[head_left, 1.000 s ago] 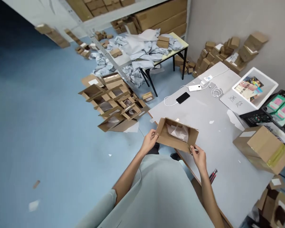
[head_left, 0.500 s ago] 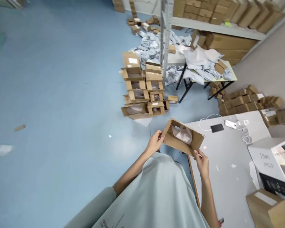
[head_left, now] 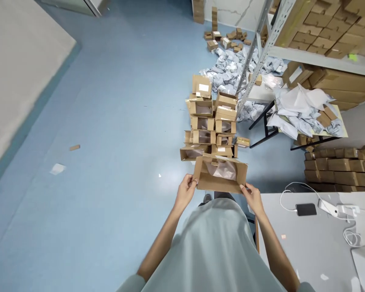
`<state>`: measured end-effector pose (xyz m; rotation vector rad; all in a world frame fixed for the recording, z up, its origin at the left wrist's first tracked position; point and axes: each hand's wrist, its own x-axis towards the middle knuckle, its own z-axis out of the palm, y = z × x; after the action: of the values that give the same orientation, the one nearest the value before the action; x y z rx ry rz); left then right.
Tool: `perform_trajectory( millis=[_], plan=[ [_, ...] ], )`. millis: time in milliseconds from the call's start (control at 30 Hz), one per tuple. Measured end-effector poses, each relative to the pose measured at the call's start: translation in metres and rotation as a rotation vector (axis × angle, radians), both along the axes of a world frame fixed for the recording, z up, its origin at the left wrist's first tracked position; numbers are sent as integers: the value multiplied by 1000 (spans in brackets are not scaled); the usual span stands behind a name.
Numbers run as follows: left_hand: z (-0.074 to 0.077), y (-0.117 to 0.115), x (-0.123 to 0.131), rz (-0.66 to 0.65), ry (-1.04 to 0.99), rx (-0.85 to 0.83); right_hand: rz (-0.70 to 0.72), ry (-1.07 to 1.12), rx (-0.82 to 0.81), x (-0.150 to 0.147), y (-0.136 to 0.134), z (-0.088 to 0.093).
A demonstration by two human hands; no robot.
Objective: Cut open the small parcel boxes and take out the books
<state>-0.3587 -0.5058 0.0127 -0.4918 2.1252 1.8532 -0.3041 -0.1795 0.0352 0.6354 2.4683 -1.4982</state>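
Between my hands is an open cardboard box (head_left: 219, 186), held level in front of my waist. Inside it lies a crumpled piece of whitish translucent wrapping (head_left: 226, 170); anything under that is hidden. My left hand (head_left: 186, 190) pinches the box's left end, and my right hand (head_left: 252, 197) grips the lower right corner. Just beyond the box, stacked open cardboard boxes (head_left: 203, 136) stand on the floor in two columns, several with similar wrapping inside. The held box overlaps the front of this stack in view, with its far edge near the closest boxes.
A white table (head_left: 295, 243) at my right bears a phone (head_left: 305, 209) and a power strip (head_left: 327, 207). Behind the stack are a metal shelf (head_left: 266, 50), a heap of grey mailing bags (head_left: 228, 67) and a small bag-covered table (head_left: 340, 136). Closed boxes (head_left: 337, 165) line the right wall.
My view and body have turned to the right. Both hands have carried the box from beside the table's corner to in front of the floor stack, and it is now less tilted.
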Motion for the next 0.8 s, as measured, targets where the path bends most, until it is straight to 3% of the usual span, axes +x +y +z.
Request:
perform_trajectory(
  millis=[167, 333, 567, 800],
  plan=[
    [-1, -24, -65, 153, -42, -52, 134, 7, -30, -104, -13, -13],
    [0, -24, -136, 202, -78, -118, 218, 7, -3, -193, -13, -22],
    [10, -15, -223, 225, -47, -163, 146, 15, 9, -290, -24, -29],
    [19, -51, -325, 203, 127, -188, 161, 176, 47, -380, -59, -22]
  ],
)
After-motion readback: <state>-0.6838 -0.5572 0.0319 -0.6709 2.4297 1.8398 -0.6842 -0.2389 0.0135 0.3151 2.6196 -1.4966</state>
